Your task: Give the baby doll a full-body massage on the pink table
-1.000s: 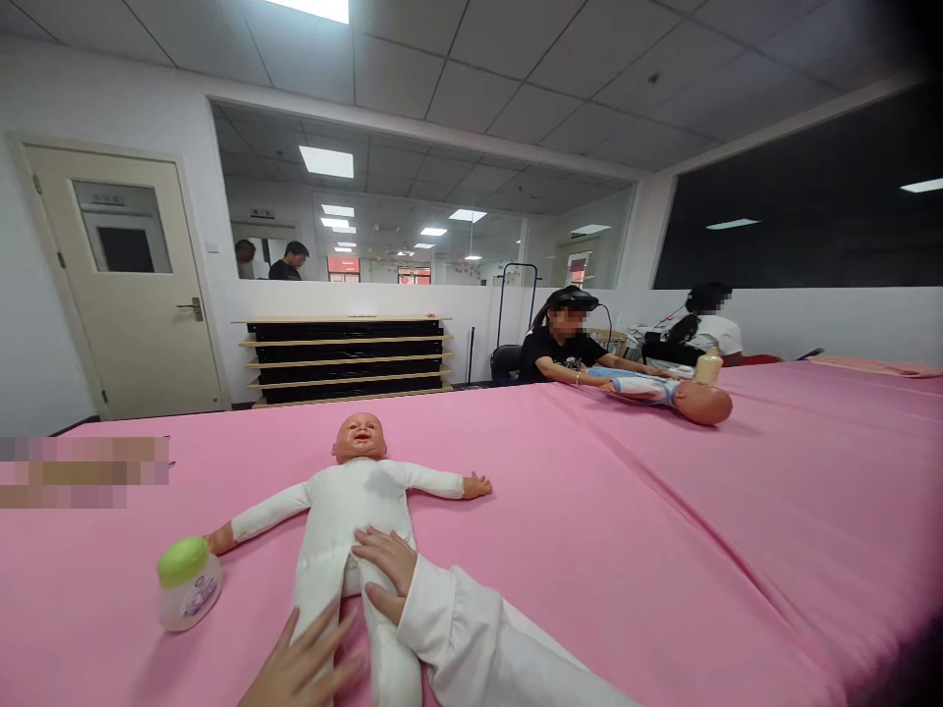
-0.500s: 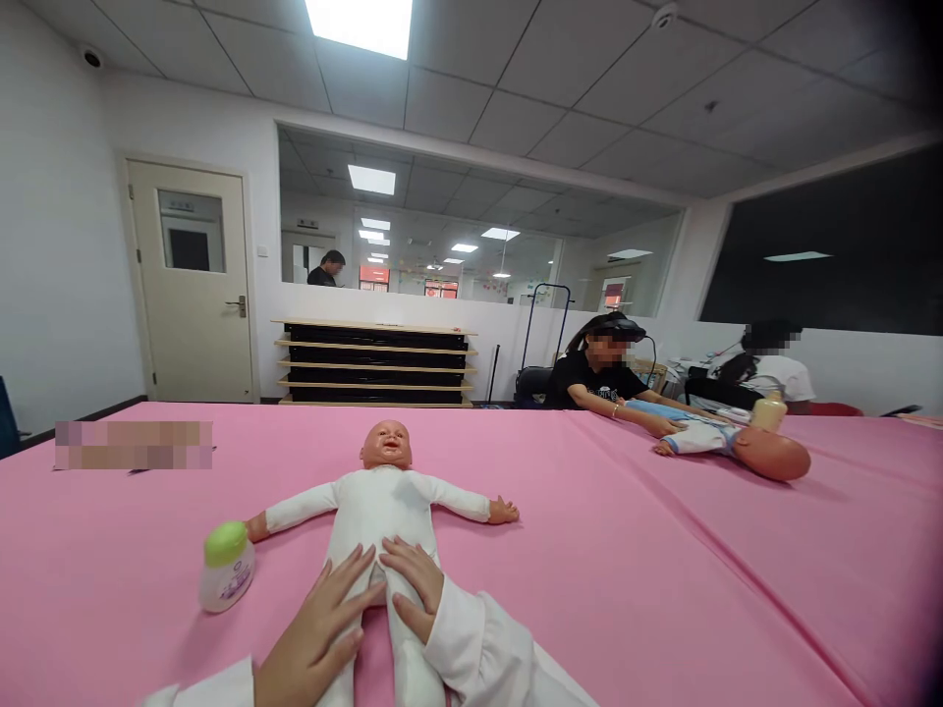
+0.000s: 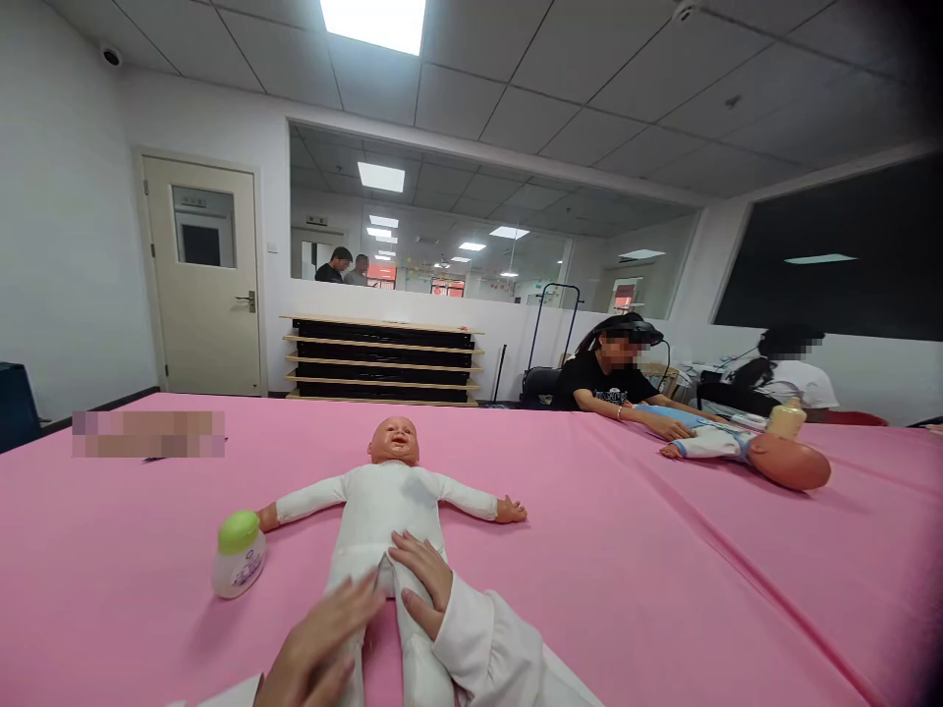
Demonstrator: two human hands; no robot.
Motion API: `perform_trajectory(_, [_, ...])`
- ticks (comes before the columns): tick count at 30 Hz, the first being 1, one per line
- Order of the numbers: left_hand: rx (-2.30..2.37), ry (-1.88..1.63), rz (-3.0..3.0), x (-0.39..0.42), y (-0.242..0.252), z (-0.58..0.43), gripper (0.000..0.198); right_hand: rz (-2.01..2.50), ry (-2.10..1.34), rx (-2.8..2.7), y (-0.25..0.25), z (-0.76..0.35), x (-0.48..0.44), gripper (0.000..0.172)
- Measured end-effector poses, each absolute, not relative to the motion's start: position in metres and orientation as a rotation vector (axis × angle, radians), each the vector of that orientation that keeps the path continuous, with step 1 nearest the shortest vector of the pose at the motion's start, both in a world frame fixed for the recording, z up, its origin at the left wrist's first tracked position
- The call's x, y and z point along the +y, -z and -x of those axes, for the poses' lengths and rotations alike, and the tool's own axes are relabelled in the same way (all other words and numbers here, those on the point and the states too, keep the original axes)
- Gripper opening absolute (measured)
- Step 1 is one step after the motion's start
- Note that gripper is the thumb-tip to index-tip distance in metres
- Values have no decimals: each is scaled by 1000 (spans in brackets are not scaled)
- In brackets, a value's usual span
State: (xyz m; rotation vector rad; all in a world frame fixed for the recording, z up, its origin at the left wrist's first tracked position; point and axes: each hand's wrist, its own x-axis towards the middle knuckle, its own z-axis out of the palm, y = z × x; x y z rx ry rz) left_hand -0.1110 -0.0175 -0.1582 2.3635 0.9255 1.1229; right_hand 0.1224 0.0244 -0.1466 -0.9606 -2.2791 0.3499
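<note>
A baby doll (image 3: pixel 390 501) with a white cloth body lies on its back on the pink-covered table, head away from me and arms spread wide. My right hand (image 3: pixel 425 581) rests open on the doll's hip and upper thigh, on the right side of the view. Over the doll's other thigh is my left hand (image 3: pixel 324 628), its fingers stretched out and somewhat smeared by motion; whether it touches the cloth I cannot tell. A small bottle with a green cap (image 3: pixel 239 555) stands beside the doll's hand on the left.
Across the pink table (image 3: pixel 611 589), a person in black (image 3: pixel 600 378) handles another doll (image 3: pixel 788 462), with a yellowish bottle (image 3: pixel 786 419) beside it. A person in white (image 3: pixel 796 378) sits farther back. Stacked shelves (image 3: pixel 383 358) stand against the far wall.
My left hand has lifted and shifted toward me from the doll's lower belly and thigh. My right hand stays on the hip. The whole view has turned slightly left.
</note>
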Motion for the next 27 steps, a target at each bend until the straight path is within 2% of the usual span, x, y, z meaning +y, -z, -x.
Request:
perform_trajectory(3, [1107,-972,-2323,0,146,110,50,954,-336,-2317,143,-122,22,56])
perform_trajectory(8, [1156,-757,-2405,12,145,107,52,948,-218,-2433,131,-118,7,68])
perform_trajectory(14, [1197,-792,-2423,8,146,105,48,840,-80,-2563,146,-119,-20,53])
perform_trajectory(18, [1197,-803,-2423,6,142,105,47,689,-390,-2618,152,-132,-28,35])
perform_trajectory(23, [1177,-874,-2415,6,142,105,47,642,-957,-2435,102,-133,-29,41])
perform_trajectory(27, [1198,-840,-2371,6,142,106,48,783,-535,-2207,95,-123,0,50])
